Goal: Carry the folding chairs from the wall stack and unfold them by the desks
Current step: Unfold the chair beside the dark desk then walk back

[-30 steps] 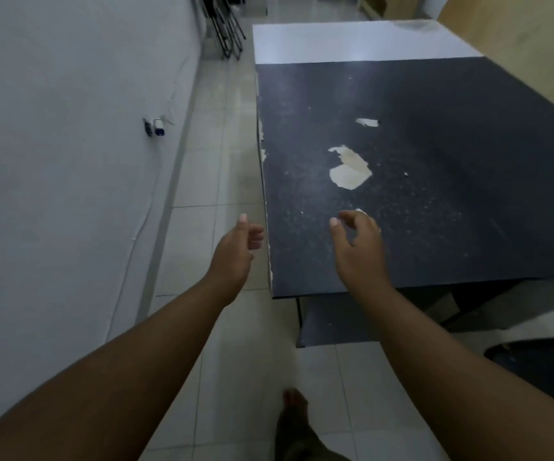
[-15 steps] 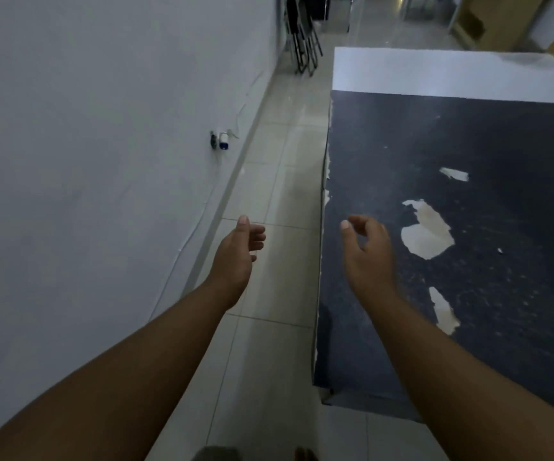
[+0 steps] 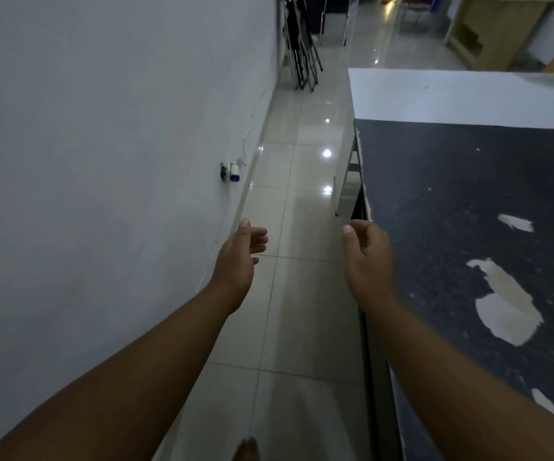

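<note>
In the narrow aisle between the white wall (image 3: 102,161) and the dark desk (image 3: 468,201), both arms are stretched out forward with nothing in them. The left hand (image 3: 240,257) hangs over the tiled floor (image 3: 302,294), fingers loosely curled, thumb pointing up, not gripping anything. The right hand (image 3: 367,257) is the same deal, relaxed and half-curled, floating right above the near left edge of the desk, and I can't say if it actually touches the edge.

The folding chairs (image 3: 302,44) are way down at the far end of the aisle, folded flat and leaning upright against the wall, well apart from both hands. How many there are is hard to make out from here.

The dark desk top is pretty beat up, with pale patches (image 3: 505,301) where the surface has peeled off. Behind it, a white desk (image 3: 452,94) butts right up against it. A small plug (image 3: 234,171) with a thin cable sits low on the wall. One bare foot (image 3: 245,450) pokes in at the bottom edge.
</note>
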